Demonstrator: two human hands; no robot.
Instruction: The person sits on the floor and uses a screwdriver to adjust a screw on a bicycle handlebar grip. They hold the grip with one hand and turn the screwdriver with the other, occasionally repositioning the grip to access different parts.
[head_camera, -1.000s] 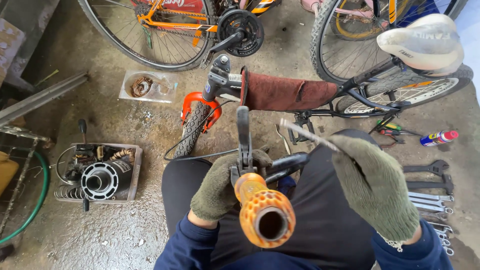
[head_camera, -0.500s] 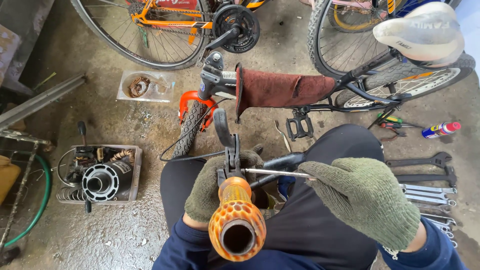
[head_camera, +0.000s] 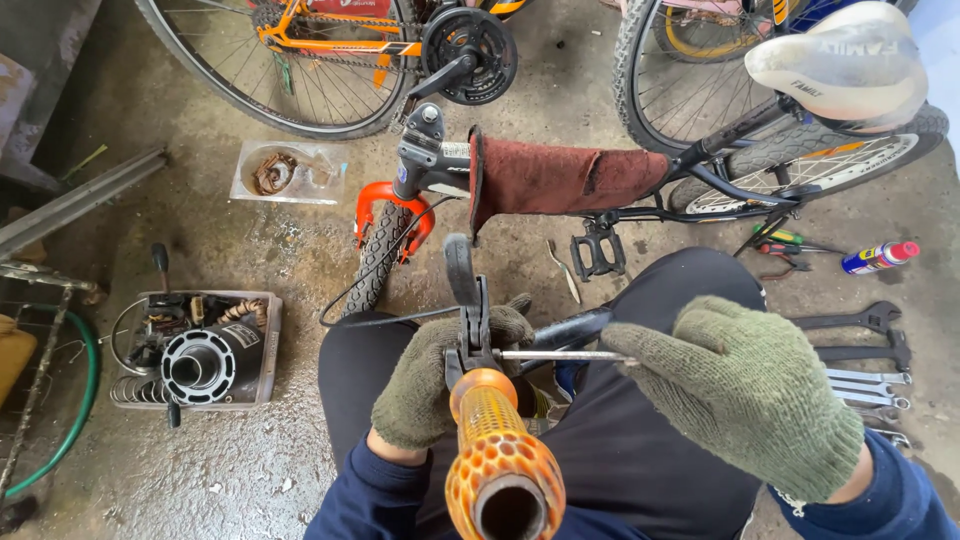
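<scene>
My left hand (head_camera: 425, 385), in a green knit glove, grips a bicycle handlebar just past its orange honeycomb grip (head_camera: 498, 450), beside the black brake lever (head_camera: 462, 275). My right hand (head_camera: 745, 390), gloved the same way, holds a thin metal tool (head_camera: 560, 354) level, its tip at the lever clamp (head_camera: 470, 350). The open end of the grip points at me. The handlebar rests over my lap. Below it stands a small bicycle with a red fork (head_camera: 385, 200) and a maroon pad (head_camera: 565, 180) on its frame.
A tray of parts with a black round housing (head_camera: 200, 362) sits on the wet concrete at left. Several wrenches (head_camera: 865, 350) and a spray can (head_camera: 880, 257) lie at right. An orange bicycle (head_camera: 330, 45), a white saddle (head_camera: 845, 60) and a clear dish of parts (head_camera: 285, 172) are beyond.
My right hand came down and turned the metal tool from a raised slant to level, bringing its tip to the lever clamp. The grip swung lower and closer to me.
</scene>
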